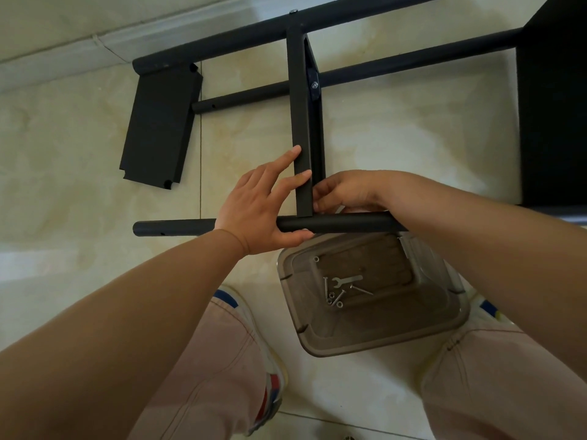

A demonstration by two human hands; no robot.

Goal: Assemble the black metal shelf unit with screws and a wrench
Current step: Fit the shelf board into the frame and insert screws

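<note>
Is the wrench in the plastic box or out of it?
In. The wrench lies on the bottom of the clear box, beside the screws.

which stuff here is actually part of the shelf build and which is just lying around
In use:
- left hand on the near tube
- right hand at the shelf panel
- rear tubes
- loose panel
- wrench and screws in the clear tub

Lying about:
- shoes
- tiled floor
</note>
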